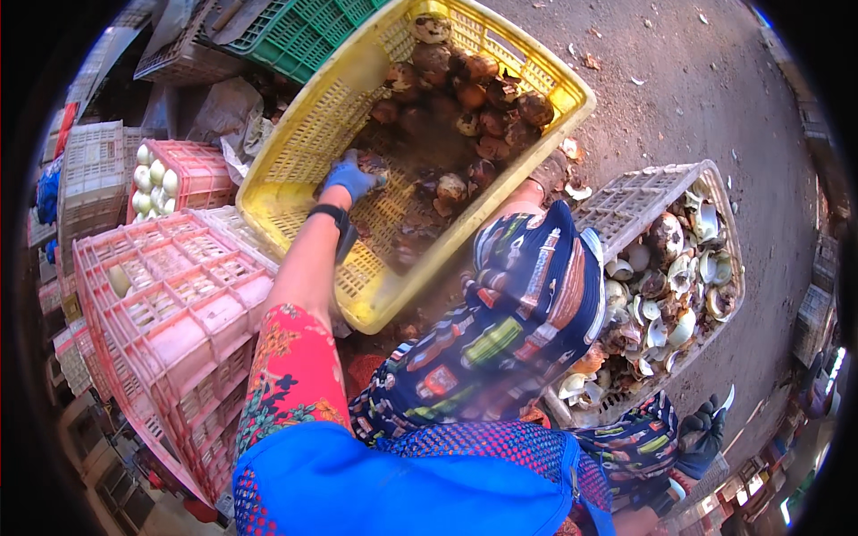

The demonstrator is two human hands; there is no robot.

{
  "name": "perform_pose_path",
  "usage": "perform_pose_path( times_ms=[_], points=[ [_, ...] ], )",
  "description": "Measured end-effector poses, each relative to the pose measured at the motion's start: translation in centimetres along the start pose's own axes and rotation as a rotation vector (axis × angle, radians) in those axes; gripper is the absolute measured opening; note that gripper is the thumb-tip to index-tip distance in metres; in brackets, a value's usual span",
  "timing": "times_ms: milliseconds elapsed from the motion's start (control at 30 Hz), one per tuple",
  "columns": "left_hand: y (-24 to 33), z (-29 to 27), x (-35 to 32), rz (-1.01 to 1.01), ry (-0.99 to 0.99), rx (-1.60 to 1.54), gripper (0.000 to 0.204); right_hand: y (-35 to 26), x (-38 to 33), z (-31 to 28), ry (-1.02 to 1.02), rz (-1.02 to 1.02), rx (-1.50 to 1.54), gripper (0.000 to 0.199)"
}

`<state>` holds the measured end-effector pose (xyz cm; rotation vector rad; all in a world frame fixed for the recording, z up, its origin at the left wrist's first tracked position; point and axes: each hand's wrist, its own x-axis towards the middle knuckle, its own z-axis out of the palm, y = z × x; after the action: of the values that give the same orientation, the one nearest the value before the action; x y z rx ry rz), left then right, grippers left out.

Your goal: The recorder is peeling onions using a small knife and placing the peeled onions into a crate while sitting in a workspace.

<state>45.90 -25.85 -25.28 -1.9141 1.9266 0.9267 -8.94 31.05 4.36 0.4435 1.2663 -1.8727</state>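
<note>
"Which step was shown?"
"Selection, apparently: my left hand (pixel 353 179) met an onion (pixel 374 164) toward the left edge of the yellow crate (pixel 308 125), grip indeterminable; my right hand (pixel 700 439) held a knife (pixel 730 397)."
"Next?"
"Probably, firm closure and lifting were required."

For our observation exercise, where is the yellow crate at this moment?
In the head view, the yellow crate is at upper centre, right of the pink crates and beside the green crate, with the gloved left hand inside it.
</note>
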Motion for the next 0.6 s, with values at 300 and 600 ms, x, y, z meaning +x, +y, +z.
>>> perform_pose_path(
  times_ms=[300, 600],
  points=[
    [1.8, 5.2, 1.8, -0.164, 0.208, 0.067, 0.101, 1.1, 0.5, 2.3, -0.085, -0.039, -0.137, 0.042],
    [9.5, -4.0, -10.3, 0.297, -0.649, -1.815, 0.052, 2.9, -0.5, 4.7, 0.041, -0.155, -0.144, 0.032]
  ],
)
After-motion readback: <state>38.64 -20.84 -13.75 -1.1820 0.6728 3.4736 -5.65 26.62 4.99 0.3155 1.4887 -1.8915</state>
